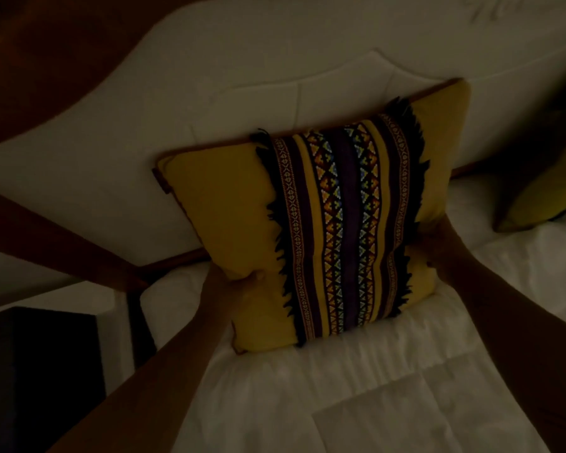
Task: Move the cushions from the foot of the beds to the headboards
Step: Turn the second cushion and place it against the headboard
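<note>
A yellow cushion [223, 220] with a dark fringed band of woven triangles down its middle stands tilted against the pale padded headboard [275, 60], its lower edge on the white bedding [307, 387]. My left hand [239, 282] grips its lower left side, thumb pressed into the front. On the right edge, my right hand [438, 240] holds the cushion, fingers partly hidden behind it. The room is dim.
A second yellow-green cushion [543, 194] leans at the headboard on the far right. A dark bedside unit [43, 371] stands at the lower left beside the bed. A dark wooden frame [46, 243] edges the headboard on the left.
</note>
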Action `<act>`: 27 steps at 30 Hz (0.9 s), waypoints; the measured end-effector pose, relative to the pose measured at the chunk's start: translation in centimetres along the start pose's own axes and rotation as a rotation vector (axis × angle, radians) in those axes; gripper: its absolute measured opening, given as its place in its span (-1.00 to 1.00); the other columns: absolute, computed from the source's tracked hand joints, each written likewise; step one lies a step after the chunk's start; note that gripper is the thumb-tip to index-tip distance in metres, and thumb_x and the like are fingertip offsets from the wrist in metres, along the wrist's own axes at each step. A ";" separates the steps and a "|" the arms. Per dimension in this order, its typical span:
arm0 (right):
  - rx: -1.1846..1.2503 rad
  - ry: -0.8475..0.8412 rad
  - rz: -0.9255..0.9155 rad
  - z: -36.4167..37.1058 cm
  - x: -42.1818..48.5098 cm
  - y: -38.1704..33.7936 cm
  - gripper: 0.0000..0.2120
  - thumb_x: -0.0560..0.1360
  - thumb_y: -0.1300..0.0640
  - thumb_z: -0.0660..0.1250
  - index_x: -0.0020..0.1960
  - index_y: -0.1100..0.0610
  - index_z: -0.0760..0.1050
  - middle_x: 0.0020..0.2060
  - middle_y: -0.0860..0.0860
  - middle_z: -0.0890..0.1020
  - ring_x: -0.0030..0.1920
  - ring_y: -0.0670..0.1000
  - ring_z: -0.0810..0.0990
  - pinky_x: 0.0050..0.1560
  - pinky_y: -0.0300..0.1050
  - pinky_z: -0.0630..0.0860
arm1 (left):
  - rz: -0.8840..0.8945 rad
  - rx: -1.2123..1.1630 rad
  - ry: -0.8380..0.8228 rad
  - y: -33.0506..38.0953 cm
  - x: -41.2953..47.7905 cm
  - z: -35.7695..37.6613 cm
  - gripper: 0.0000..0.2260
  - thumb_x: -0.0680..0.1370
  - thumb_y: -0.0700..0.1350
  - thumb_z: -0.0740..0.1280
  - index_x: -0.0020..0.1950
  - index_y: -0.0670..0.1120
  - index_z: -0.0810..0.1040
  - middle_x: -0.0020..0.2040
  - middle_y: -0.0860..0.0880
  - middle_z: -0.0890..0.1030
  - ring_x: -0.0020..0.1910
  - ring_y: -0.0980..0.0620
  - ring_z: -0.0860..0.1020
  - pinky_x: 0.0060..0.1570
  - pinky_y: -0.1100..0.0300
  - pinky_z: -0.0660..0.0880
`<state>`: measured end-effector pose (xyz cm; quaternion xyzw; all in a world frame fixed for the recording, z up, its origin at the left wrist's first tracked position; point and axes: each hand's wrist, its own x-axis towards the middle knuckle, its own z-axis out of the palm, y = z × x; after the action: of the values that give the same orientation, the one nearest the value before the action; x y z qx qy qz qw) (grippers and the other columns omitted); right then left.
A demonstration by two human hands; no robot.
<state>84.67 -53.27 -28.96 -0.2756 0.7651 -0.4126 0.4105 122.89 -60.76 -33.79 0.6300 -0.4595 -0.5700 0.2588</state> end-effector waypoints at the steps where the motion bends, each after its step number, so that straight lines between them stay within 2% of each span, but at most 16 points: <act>1: 0.007 -0.007 -0.001 0.2 -0.6 -0.6 -0.42 0.51 0.18 0.43 0.34 -0.34 0.36 0.06 -0.13 0.60 -0.06 -0.07 0.59 -0.47 -0.33 0.49 | -0.005 0.001 0.020 0.0 -0.5 -0.2 -0.21 0.37 -0.02 0.58 0.51 -0.01 0.29 0.34 0.03 0.46 0.18 0.09 0.45 0.14 0.15 0.36; 3: 0.002 -0.034 -0.008 0.9 -1.8 -2.0 -0.50 0.52 0.14 0.40 0.15 -0.47 0.42 0.07 -0.09 0.63 -0.05 -0.06 0.61 -0.40 -0.27 0.52 | -0.006 -0.016 0.049 -0.1 -1.2 -0.9 -0.19 0.37 0.00 0.58 0.53 -0.01 0.26 0.36 0.00 0.46 0.18 0.09 0.42 0.16 0.16 0.34; 5: -0.010 -0.060 0.003 1.9 -2.9 -3.2 -0.54 0.44 0.02 0.46 0.14 -0.47 0.43 0.03 -0.16 0.66 -0.07 -0.11 0.66 -0.34 -0.23 0.55 | -0.013 -0.043 0.077 0.0 -2.1 -2.2 -0.19 0.38 0.01 0.57 0.54 -0.01 0.25 0.39 -0.02 0.45 0.19 0.08 0.42 0.19 0.15 0.33; 8: 0.018 -0.130 -0.019 4.2 -4.5 -4.2 -0.64 0.23 -0.21 0.43 -0.12 -0.64 0.43 -0.16 -0.31 0.69 -0.22 -0.26 0.68 -0.44 -0.34 0.54 | -0.015 -0.069 0.093 0.1 -2.9 -5.4 -0.24 0.39 0.00 0.56 0.52 -0.01 0.30 0.37 -0.04 0.48 0.18 0.04 0.45 0.23 0.06 0.39; 11: 0.019 -0.171 -0.022 7.6 -6.3 -4.3 -0.57 0.33 -0.11 0.45 -0.20 -0.68 0.38 -0.15 -0.30 0.67 -0.23 -0.25 0.66 -0.44 -0.33 0.54 | -0.013 -0.084 0.091 -0.3 -3.6 -9.6 -0.26 0.40 -0.02 0.56 0.50 0.05 0.30 0.29 0.04 0.48 0.17 0.01 0.48 0.23 -0.02 0.43; 14: -0.033 -0.229 -0.056 11.0 -7.3 -4.1 -0.42 0.48 0.15 0.46 -0.06 -0.61 0.44 -0.07 -0.26 0.69 -0.17 -0.32 0.67 -0.38 -0.38 0.56 | -0.036 -0.112 0.101 -1.9 -4.3 -13.0 -0.25 0.38 0.00 0.56 0.46 0.17 0.25 0.21 0.10 0.46 0.11 0.06 0.48 0.16 0.01 0.43; 16: -0.068 -0.233 -0.105 12.3 -7.2 -3.8 -0.43 0.51 0.27 0.41 0.09 -0.47 0.48 -0.04 -0.31 0.69 -0.07 -0.31 0.66 -0.26 -0.38 0.58 | -0.067 -0.138 0.086 -3.1 -4.6 -14.0 -0.25 0.37 -0.02 0.55 0.46 0.16 0.26 0.16 0.12 0.47 0.02 0.13 0.50 0.10 0.06 0.45; 18: -0.081 -0.219 -0.106 13.2 -6.8 -3.5 -0.46 0.53 0.30 0.39 0.27 -0.27 0.38 -0.01 -0.30 0.63 -0.03 -0.28 0.61 -0.15 -0.34 0.53 | -0.067 -0.138 0.088 -3.9 -4.2 -14.3 -0.31 0.38 -0.06 0.55 0.40 0.20 0.29 0.12 0.14 0.48 -0.03 0.21 0.49 0.03 0.11 0.47; 20: -0.098 -0.211 -0.086 13.6 -5.9 -2.9 -0.42 0.54 0.30 0.37 0.42 -0.12 0.27 0.05 -0.27 0.54 0.00 -0.29 0.52 -0.11 -0.30 0.47 | -0.065 -0.135 0.096 -4.4 -3.2 -14.3 -0.35 0.41 -0.10 0.55 0.36 0.22 0.30 0.12 0.14 0.47 0.00 0.16 0.50 0.07 0.09 0.47; 22: -0.110 -0.222 -0.075 13.6 -5.3 -2.2 -0.42 0.55 0.31 0.35 0.47 -0.05 0.25 0.07 -0.21 0.54 0.02 -0.24 0.53 -0.11 -0.29 0.48 | -0.079 -0.148 0.066 -4.6 -2.2 -14.4 -0.40 0.42 -0.12 0.55 0.27 0.29 0.32 0.08 0.21 0.48 -0.02 0.21 0.50 -0.01 0.17 0.49; 24: -0.127 -0.202 -0.062 13.5 -4.6 -1.8 -0.40 0.56 0.33 0.34 0.50 0.01 0.23 0.09 -0.15 0.56 0.02 -0.19 0.55 -0.11 -0.27 0.49 | -0.080 -0.140 0.025 -4.8 -1.5 -14.6 -0.37 0.41 -0.10 0.55 0.34 0.23 0.31 0.04 0.27 0.47 -0.04 0.31 0.47 -0.12 0.30 0.46; 26: -0.163 -0.189 -0.044 13.3 -4.6 -1.5 -0.39 0.56 0.31 0.35 0.51 0.01 0.23 0.08 -0.17 0.56 0.02 -0.17 0.55 -0.11 -0.24 0.48 | -0.073 -0.132 -0.009 -4.9 -1.4 -14.9 -0.34 0.39 -0.06 0.57 0.39 0.16 0.33 0.07 0.26 0.49 0.01 0.27 0.50 -0.09 0.29 0.48; 27: -0.183 -0.176 -0.030 13.3 -4.8 -1.4 -0.41 0.55 0.29 0.36 0.51 0.04 0.24 0.11 -0.12 0.58 0.05 -0.10 0.58 -0.07 -0.19 0.51 | -0.056 -0.110 -0.024 -4.7 -1.8 -15.1 -0.35 0.37 0.00 0.58 0.37 0.16 0.36 0.12 0.22 0.51 0.06 0.21 0.52 -0.02 0.23 0.51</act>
<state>98.64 -55.69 -30.10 -0.3583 0.7565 -0.3213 0.4429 138.75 -60.13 -33.64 0.6204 -0.4129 -0.6090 0.2714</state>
